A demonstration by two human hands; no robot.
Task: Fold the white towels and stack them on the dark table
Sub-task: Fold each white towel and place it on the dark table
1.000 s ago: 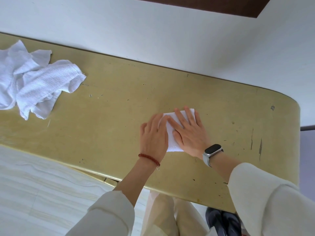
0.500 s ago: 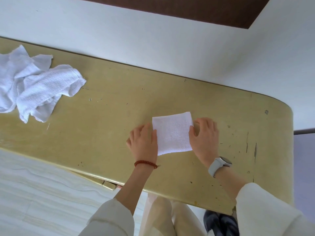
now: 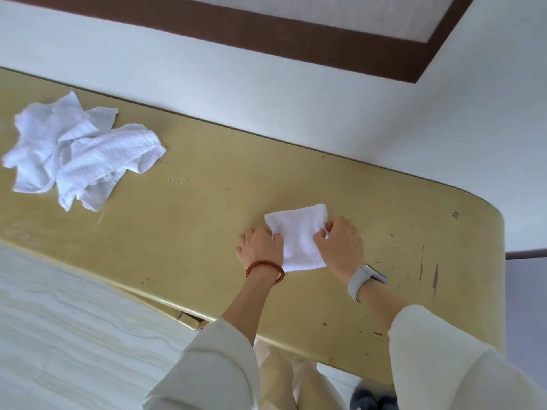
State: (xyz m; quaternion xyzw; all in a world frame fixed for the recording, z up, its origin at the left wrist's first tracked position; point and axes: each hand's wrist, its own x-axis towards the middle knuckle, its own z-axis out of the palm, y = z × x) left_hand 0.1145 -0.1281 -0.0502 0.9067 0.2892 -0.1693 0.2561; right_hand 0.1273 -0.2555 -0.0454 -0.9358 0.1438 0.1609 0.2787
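Yellow table (image 3: 207, 226): both hands grip folded towel (image 3: 299, 238) (fingertips hidden).

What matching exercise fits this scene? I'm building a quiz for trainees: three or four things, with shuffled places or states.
Things:
1. folded towel
2. crumpled towels
3. red bead bracelet
4. grey smartwatch

Places or states:
A. on the right wrist
B. heaped at the table's left end
C. pinched between both hands
D. on the left wrist

Pairs: 1-C, 2-B, 3-D, 4-A

We see a pale wall (image 3: 266, 84) crossed by a dark brown band (image 3: 266, 28), and white marbled floor (image 3: 74, 335) beneath a scuffed yellow-olive tabletop (image 3: 207, 217).
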